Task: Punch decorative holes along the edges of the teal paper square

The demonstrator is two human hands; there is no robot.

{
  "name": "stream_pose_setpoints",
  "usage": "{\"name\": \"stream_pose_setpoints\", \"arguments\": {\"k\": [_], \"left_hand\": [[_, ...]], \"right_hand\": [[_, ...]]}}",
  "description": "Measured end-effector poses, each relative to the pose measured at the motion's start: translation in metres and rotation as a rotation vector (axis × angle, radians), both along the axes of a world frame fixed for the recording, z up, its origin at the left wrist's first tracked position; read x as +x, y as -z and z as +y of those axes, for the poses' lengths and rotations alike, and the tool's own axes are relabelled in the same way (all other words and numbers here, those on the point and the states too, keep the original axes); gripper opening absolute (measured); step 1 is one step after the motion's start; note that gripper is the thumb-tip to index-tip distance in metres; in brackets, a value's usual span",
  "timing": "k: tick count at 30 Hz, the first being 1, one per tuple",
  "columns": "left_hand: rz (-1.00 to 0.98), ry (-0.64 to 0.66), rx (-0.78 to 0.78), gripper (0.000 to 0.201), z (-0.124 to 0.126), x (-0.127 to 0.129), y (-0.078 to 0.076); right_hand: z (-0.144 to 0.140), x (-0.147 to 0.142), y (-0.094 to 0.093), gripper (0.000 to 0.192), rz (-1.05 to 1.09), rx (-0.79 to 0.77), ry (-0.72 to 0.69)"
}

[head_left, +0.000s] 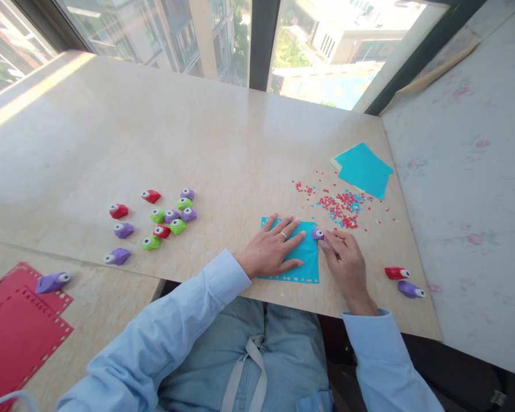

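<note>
The left hand [271, 247] lies flat, fingers spread loose, pressing the blue paper [305, 257] onto the worktop [223, 137]. The right hand [347, 262] has its fingers pinched on a small purple punch [317, 233], which sits at the paper's right edge, just beyond the left fingertips.

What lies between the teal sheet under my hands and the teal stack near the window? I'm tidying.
Head view: scattered red and teal punched confetti on the table.
</note>
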State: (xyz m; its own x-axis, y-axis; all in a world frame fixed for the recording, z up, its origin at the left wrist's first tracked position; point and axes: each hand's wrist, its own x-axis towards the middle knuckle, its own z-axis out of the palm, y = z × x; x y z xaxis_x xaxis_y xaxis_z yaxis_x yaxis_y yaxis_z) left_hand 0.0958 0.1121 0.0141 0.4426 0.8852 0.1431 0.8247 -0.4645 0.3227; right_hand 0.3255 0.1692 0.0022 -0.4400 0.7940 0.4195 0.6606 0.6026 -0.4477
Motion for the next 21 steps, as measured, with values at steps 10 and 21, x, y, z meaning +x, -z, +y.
{"name": "stream_pose_setpoints", "arguments": {"k": [10, 21], "left_hand": [[-0.02, -0.021, 0.02, 0.065, -0.001, 0.001, 0.002], [-0.02, 0.005, -0.012, 0.067, 0.0, -0.001, -0.001]], "right_hand": [[-0.006, 0.007, -0.002, 0.025, 0.093, -0.104, -0.047], [-0.011, 0.009, -0.005, 0.022, 0.106, -0.113, -0.057]]}}
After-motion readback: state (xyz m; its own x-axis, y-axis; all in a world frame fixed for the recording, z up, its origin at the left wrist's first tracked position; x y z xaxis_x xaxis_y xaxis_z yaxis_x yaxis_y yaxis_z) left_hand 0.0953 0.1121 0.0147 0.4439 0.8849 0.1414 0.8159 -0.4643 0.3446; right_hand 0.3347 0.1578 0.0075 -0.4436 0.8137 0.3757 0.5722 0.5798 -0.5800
